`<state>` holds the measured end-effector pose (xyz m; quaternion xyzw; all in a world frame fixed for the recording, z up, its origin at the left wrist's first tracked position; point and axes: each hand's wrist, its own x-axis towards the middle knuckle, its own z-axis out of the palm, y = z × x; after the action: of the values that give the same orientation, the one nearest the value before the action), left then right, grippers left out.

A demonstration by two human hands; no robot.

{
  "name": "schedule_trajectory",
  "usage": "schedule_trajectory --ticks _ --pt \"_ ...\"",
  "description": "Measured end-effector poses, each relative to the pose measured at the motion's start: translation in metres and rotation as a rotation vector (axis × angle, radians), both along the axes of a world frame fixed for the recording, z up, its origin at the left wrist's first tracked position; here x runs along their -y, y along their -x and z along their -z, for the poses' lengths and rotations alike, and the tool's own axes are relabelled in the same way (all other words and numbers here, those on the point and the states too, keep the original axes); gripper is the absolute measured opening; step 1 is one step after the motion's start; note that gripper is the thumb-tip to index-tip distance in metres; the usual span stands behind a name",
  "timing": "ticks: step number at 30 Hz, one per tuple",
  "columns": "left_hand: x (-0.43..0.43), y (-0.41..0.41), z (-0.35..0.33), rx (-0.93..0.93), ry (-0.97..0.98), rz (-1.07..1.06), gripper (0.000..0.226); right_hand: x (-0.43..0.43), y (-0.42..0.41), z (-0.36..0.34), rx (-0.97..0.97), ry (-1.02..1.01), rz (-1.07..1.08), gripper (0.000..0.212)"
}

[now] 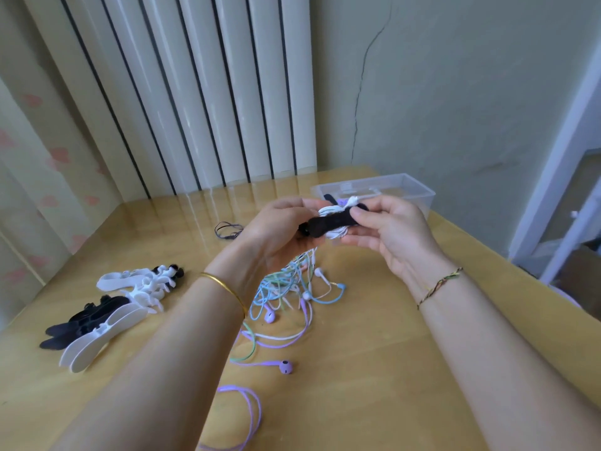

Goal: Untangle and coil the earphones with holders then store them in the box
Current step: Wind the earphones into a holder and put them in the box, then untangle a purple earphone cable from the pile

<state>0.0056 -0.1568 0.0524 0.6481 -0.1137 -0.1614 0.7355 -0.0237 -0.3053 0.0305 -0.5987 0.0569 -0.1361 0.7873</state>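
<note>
Both of my hands are raised above the table [374, 353], holding one black holder [328, 224] crosswise between them, with a white earphone cord [330, 211] wound around its middle. My left hand [283, 229] is curled around the holder's left end, which rests in the palm. My right hand [387, 236] pinches the right end between thumb and fingertips. Directly under my hands, a tangle of earphones [286, 288] in blue, green, pink, white and purple lies spread on the wood. Some of its strands rise towards my left palm, and one purple earbud [285, 366] has strayed nearer to me. The clear plastic box [419, 190] sits open at the far right of the table, just behind my hands. Something dark and something purple show at its near end, but my fingers hide most of it. A pile of spare holders [107, 307], black and white, lies well to the left. A thin dark cord [227, 230] loops on the table beyond my left wrist. I wear a gold bangle [224, 286] on the left wrist and a braided bracelet [439, 284] on the right.
</note>
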Motion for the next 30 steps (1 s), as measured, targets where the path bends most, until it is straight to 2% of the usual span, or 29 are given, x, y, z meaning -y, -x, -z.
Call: schedule_trajectory --ticks 3,5,7,9,11,15,18,22,24,27,30 --pt "0.014 -0.014 -0.001 0.041 -0.05 0.05 0.019 0.015 -0.012 -0.001 0.002 0.046 0.076 0.012" --pt "0.024 -0.029 -0.003 0.118 -0.116 0.035 0.021 0.024 -0.021 -0.007 -0.006 0.126 0.029 0.01" --pt "0.035 -0.048 -0.007 0.194 -0.184 -0.008 0.022 0.038 -0.037 -0.014 -0.042 0.327 -0.02 0.03" --pt "0.046 -0.068 -0.013 0.29 -0.269 -0.027 0.022 0.053 -0.057 -0.023 -0.047 0.636 0.007 0.042" --pt "0.056 -0.086 -0.016 0.381 -0.351 -0.036 0.021 0.063 -0.075 -0.03 -0.002 0.854 0.065 0.042" --pt "0.072 -0.118 -0.012 0.52 -0.494 -0.103 0.022 0.07 -0.101 -0.034 0.021 1.112 0.087 0.023" --pt "0.081 -0.134 -0.005 0.563 -0.58 -0.12 0.023 0.076 -0.115 -0.031 -0.049 1.172 0.114 0.016" --pt "0.092 -0.149 0.005 0.654 -0.826 -0.134 0.028 0.086 -0.131 -0.024 -0.211 1.239 0.157 0.008" --pt "0.093 -0.152 0.008 0.661 -0.858 -0.165 0.029 0.088 -0.135 -0.023 -0.323 1.329 0.17 0.007" --pt "0.092 -0.152 0.012 0.695 -0.91 -0.207 0.031 0.087 -0.141 -0.024 -0.482 1.407 0.19 0.022" --pt "0.092 -0.152 0.017 0.681 -0.898 -0.211 0.034 0.084 -0.15 -0.02 -0.558 1.457 0.205 0.009"
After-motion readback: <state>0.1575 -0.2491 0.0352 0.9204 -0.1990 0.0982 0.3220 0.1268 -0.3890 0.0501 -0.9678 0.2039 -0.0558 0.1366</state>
